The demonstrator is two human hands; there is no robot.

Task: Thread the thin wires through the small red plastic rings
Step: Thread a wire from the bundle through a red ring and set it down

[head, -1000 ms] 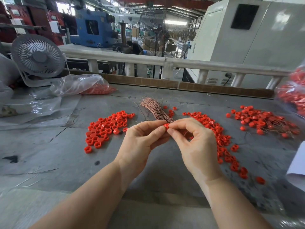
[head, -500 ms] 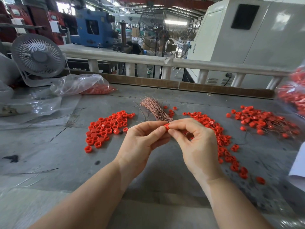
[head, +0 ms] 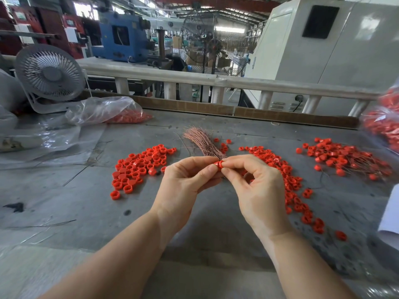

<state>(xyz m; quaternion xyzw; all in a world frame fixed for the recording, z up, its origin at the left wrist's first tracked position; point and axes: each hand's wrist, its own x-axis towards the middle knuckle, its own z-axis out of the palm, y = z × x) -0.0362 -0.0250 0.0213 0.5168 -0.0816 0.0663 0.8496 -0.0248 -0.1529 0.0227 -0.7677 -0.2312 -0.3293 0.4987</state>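
Both hands meet above the grey table, pinching one small red ring [head: 218, 164] between their fingertips. My left hand [head: 183, 186] grips it from the left, my right hand [head: 257, 186] from the right. A bundle of thin copper wires [head: 201, 142] fans out just behind the fingers; its near end is hidden by them. Loose red rings lie in a pile to the left [head: 140, 167] and in a strip to the right [head: 289, 182]. Rings with wires through them lie at the far right [head: 345, 158].
A small grey fan [head: 50, 75] and a clear plastic bag of red rings [head: 112, 112] stand at the back left on plastic sheeting. Another bag of red parts [head: 386, 124] hangs at the right edge. White paper [head: 390, 214] lies at the right.
Both hands stay together on the red ring with only slight finger motion. Nothing else has moved.
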